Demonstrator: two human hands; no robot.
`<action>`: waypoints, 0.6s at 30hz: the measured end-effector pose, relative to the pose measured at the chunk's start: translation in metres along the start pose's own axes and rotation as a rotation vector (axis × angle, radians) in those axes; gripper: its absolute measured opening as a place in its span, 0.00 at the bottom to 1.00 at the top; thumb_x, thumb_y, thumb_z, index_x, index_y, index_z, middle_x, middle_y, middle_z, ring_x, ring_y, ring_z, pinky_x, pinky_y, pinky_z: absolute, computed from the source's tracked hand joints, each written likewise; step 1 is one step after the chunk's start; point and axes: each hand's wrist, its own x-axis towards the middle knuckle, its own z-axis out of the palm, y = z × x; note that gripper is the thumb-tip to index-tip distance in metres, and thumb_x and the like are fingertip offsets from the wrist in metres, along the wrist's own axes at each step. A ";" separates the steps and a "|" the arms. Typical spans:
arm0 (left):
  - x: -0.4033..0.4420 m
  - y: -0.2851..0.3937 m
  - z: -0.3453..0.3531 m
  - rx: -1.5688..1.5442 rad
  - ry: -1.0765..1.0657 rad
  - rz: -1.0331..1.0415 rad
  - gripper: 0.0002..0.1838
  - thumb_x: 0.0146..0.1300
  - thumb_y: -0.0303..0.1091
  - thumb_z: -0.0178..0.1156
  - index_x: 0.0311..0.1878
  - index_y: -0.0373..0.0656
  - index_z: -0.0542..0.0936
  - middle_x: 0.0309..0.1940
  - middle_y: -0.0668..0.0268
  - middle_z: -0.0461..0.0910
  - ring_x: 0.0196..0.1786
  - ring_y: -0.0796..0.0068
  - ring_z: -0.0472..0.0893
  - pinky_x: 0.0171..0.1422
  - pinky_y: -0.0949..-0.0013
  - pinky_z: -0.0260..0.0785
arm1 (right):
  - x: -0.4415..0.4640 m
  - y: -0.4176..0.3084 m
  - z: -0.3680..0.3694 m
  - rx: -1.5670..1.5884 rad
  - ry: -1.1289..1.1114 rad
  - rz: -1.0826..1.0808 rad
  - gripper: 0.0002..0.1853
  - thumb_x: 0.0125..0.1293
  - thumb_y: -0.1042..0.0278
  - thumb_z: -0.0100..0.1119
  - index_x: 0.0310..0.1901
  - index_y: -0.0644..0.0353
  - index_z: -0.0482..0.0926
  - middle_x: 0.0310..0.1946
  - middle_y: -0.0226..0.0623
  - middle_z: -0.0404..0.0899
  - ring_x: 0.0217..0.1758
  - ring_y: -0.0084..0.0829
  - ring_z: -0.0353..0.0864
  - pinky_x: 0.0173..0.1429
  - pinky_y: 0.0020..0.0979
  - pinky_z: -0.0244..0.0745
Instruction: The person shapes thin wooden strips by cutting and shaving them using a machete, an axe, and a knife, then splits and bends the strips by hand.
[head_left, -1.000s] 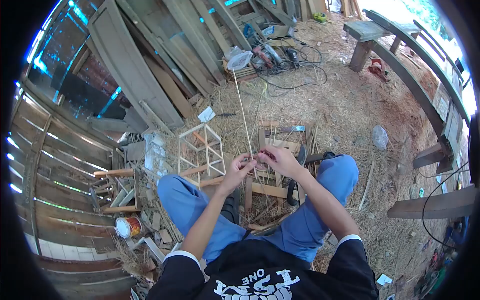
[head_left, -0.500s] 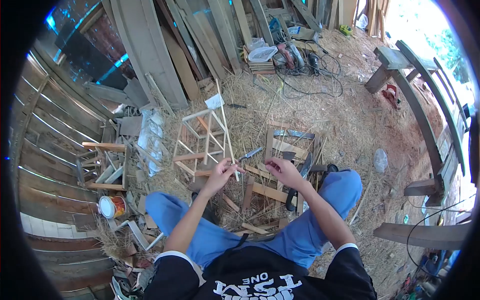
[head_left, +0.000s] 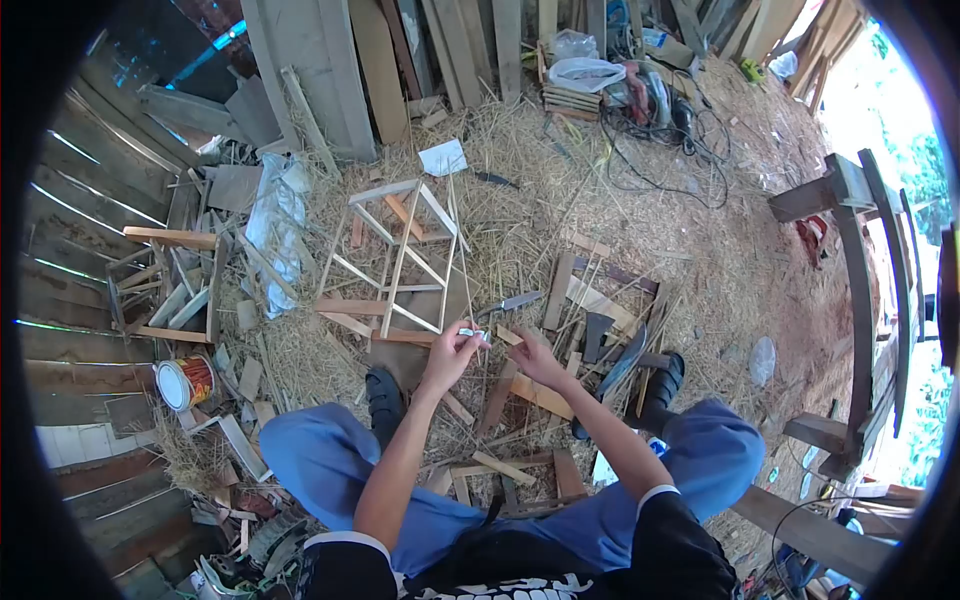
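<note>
My left hand is closed in a pinch around the near end of a long thin wooden strip, which points away from me. A small white bit shows at its fingertips. Close by on the right, my right hand has its fingers drawn together; whatever they hold is hidden. A small piece of wood appears beside those fingertips, and I cannot tell if it is held. Beyond the hands lie a knife and, to the left, a slender wooden stool-like frame.
A dark axe-like head and a long dark blade lie near my right foot. Wood offcuts and shavings cover the ground. Leftward are a paint can and a second wooden frame. Power tools with cables sit at the back.
My right hand has come closer to my left, and its fingers have drawn together. The strip stays in my left hand. The view has shifted, showing more of my feet.
</note>
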 end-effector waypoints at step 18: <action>0.055 -0.095 0.015 -0.021 0.085 -0.114 0.15 0.75 0.36 0.60 0.58 0.37 0.78 0.39 0.63 0.90 0.32 0.88 0.77 0.38 0.78 0.66 | 0.143 0.066 0.044 0.956 0.472 0.649 0.32 0.69 0.66 0.65 0.72 0.62 0.68 0.43 0.33 0.81 0.34 0.21 0.73 0.36 0.28 0.70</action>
